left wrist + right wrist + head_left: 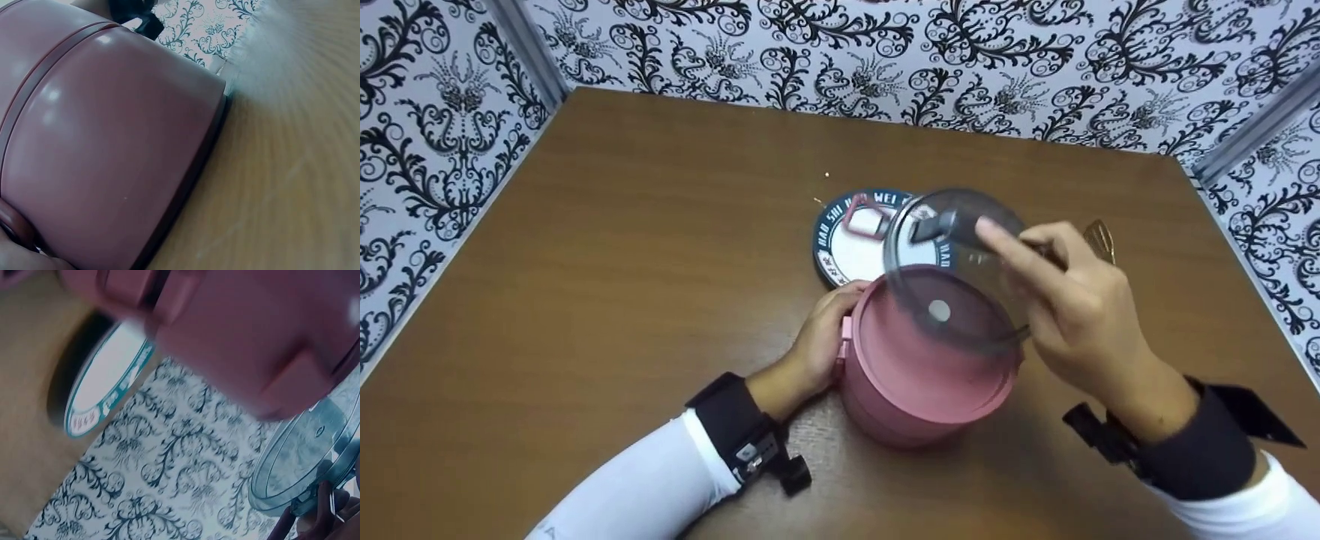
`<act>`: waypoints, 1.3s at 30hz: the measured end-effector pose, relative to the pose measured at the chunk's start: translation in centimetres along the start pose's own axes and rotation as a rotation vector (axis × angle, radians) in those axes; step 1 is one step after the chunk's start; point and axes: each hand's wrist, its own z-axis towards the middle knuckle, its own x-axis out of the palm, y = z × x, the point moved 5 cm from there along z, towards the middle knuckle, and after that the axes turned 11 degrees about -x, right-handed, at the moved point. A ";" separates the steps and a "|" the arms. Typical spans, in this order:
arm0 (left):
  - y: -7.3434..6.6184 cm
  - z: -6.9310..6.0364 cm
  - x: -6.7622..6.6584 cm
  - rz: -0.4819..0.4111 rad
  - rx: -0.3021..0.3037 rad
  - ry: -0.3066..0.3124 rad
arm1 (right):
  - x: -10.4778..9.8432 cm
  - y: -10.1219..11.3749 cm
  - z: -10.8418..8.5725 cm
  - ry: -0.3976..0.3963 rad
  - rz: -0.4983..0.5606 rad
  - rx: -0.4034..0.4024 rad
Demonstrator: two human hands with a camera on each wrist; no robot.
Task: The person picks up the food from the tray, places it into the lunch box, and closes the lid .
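A round pink pot [930, 405] stands on the table with its top facing up. My left hand [817, 345] grips its left side by a small pink side piece; in the left wrist view the pot's glossy wall [112, 140] fills much of the picture. Above the pot, my right hand [1076, 300] holds a clear round lid [960, 277] by its edge, tilted and blurred. A grey clip [934, 225] shows at the lid. The right wrist view shows the lid [304, 455] with fingers [323, 509] at its edge.
Behind the pot lies a round blue-and-white lettered plate or mat [840, 251], with a pink loop [849, 217] over it. A gold-coloured utensil [1101, 240] is partly hidden behind my right hand. Patterned panels [847, 60] border the brown table [660, 225].
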 end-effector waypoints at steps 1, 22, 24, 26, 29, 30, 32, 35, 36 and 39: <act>0.0 -0.1 0.0 0.004 -0.007 -0.019 | 0.0 0.4 -0.1 0.003 0.018 -0.019; -0.2 0.0 0.4 0.058 -0.007 0.015 | 0.5 3.1 -1.1 0.156 0.125 -0.142; -0.2 0.0 0.4 0.046 -0.013 0.024 | 0.5 3.1 -1.2 0.173 0.130 -0.124; -0.2 -0.1 0.5 0.029 -0.022 0.036 | 0.5 3.1 -1.3 0.188 0.131 -0.107; -0.1 -0.3 0.4 0.022 -0.053 0.022 | 0.6 3.2 -1.4 0.199 0.129 -0.089; -0.1 -0.3 0.4 0.022 -0.066 0.014 | 0.7 3.3 -1.4 0.201 0.127 -0.084; -0.1 -0.4 0.3 0.022 -0.088 0.001 | 0.7 3.3 -1.3 0.204 0.122 -0.079; 0.1 -0.3 0.1 0.019 -0.101 -0.006 | 0.7 3.2 -1.2 0.209 0.137 -0.083; 0.3 -0.2 0.1 0.011 -0.100 -0.003 | 0.7 3.1 -1.2 0.213 0.146 -0.084; 0.7 0.0 -0.1 -0.002 -0.091 0.012 | 0.8 3.0 -1.2 0.223 0.179 -0.086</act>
